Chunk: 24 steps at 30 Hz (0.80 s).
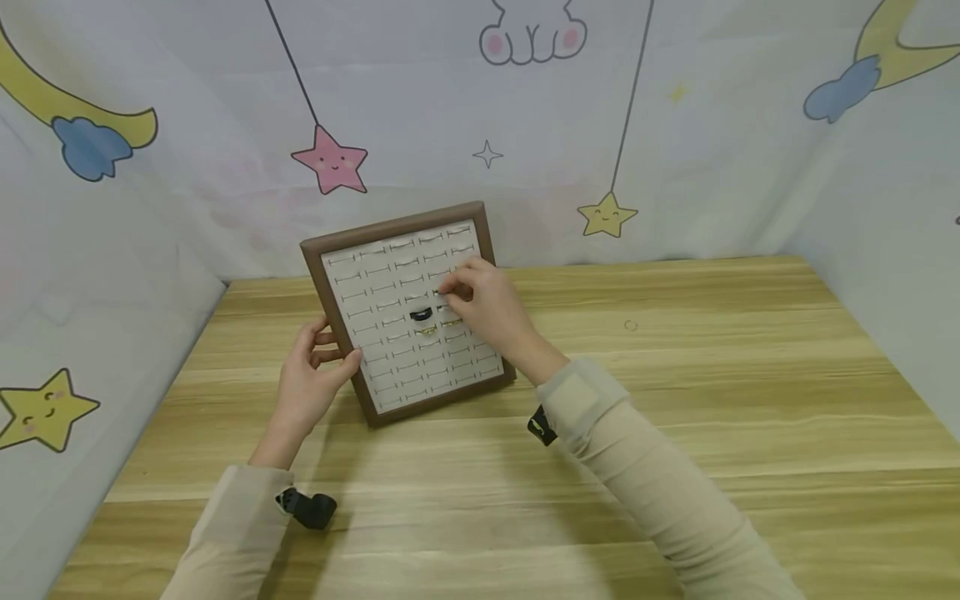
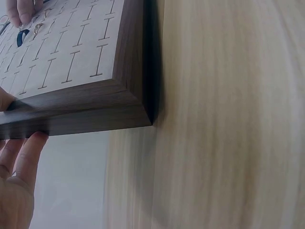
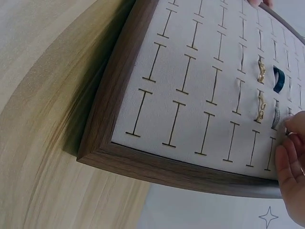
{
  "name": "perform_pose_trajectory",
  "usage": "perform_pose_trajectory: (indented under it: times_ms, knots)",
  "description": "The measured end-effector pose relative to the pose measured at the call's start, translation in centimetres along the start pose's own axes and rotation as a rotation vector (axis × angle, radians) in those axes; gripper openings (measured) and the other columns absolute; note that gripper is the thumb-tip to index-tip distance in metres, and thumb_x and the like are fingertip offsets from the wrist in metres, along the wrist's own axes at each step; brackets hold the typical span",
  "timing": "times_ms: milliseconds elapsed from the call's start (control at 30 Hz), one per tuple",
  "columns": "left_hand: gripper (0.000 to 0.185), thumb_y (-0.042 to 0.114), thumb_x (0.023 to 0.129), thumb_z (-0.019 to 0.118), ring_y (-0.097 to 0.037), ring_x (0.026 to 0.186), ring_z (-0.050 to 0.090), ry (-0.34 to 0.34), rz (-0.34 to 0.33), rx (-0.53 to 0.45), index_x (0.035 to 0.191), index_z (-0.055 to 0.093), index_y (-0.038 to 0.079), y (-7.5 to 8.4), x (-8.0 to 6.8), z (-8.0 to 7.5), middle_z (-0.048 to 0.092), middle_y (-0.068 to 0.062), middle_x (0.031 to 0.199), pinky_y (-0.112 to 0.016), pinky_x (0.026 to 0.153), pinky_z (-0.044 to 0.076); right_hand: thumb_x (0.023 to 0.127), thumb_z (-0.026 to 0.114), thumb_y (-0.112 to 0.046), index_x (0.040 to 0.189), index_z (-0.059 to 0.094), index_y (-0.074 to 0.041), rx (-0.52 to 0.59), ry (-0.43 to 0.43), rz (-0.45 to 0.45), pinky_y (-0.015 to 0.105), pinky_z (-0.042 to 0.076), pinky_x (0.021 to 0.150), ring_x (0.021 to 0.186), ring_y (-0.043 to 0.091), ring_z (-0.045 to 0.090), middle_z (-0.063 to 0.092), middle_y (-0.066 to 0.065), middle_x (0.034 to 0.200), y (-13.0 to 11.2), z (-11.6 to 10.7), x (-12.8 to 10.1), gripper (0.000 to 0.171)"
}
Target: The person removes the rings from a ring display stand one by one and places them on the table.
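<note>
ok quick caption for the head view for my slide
Left hand grips the edge of a wood-framed ring display tray while the right hand touches its slotted pad.

Items I log around the work area:

- Wooden table (image 1: 750,433), pale striped grain, light and darker bands running across.
- Small ring-shaped mark (image 1: 630,326) on the tabletop, right of centre; I cannot tell what it is.
- Printed fabric backdrop (image 1: 712,150) on three sides: pink star (image 1: 330,159) and yellow star (image 1: 607,216) hanging on drawn strings, yellow moon with blue cloud (image 1: 90,137) at left, another at upper right (image 1: 862,75), white rabbit feet (image 1: 532,32) at top, smiling yellow star (image 1: 41,408) at lower left.
</note>
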State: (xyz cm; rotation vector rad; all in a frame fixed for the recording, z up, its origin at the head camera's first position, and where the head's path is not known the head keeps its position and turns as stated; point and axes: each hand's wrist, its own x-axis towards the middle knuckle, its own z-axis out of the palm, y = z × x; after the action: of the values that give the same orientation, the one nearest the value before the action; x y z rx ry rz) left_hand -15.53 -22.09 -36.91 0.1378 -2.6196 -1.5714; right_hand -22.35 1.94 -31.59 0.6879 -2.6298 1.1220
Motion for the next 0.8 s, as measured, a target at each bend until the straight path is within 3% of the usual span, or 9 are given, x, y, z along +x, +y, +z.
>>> perform_pose_trajectory:
  times_ms: [300,533,700,800]
  knots:
    - [0.067,0.018,0.091,0.063,-0.016,0.104,0.051,0.014,-0.004,0.01,0.149,0.029,0.012,0.0,0.1,0.1,0.047,-0.013,0.129,-0.012,0.07,0.047,0.087,0.066,-0.005,0.093,0.072,-0.005,0.171,-0.041,0.079,0.025,0.051,0.078,0.087,0.018,0.061,0.068,0.008,0.101,1.0,-0.8,0.1,0.009]
    - [0.068,0.02,0.091,0.064,-0.019,0.107,0.052,0.011,-0.003,-0.001,0.149,0.029,0.015,-0.2,0.1,0.1,0.047,-0.011,0.13,-0.012,0.071,0.047,0.089,0.067,-0.01,0.1,0.07,-0.003,0.439,-0.068,0.224,0.02,0.048,0.071,0.083,0.012,0.06,0.069,0.011,0.102,1.9,-1.8,0.3,0.014]
    - [0.068,0.02,0.091,0.064,-0.02,0.108,0.052,0.013,-0.005,0.003,0.149,0.028,0.015,-0.3,0.1,0.1,0.047,-0.011,0.13,-0.012,0.071,0.047,0.088,0.067,-0.01,0.104,0.067,0.0,0.579,-0.014,0.292,0.023,0.051,0.081,0.087,0.008,0.061,0.067,0.008,0.105,2.9,-3.6,0.3,0.019]
    - [0.067,0.02,0.091,0.064,-0.021,0.108,0.052,0.01,-0.004,0.002,0.149,0.029,0.015,-0.3,0.1,0.1,0.047,-0.011,0.129,-0.012,0.071,0.047,0.088,0.068,-0.009,0.105,0.067,0.001,0.609,0.046,0.313,0.023,0.053,0.084,0.087,0.008,0.063,0.066,0.0,0.101,3.8,-4.9,0.2,0.021]
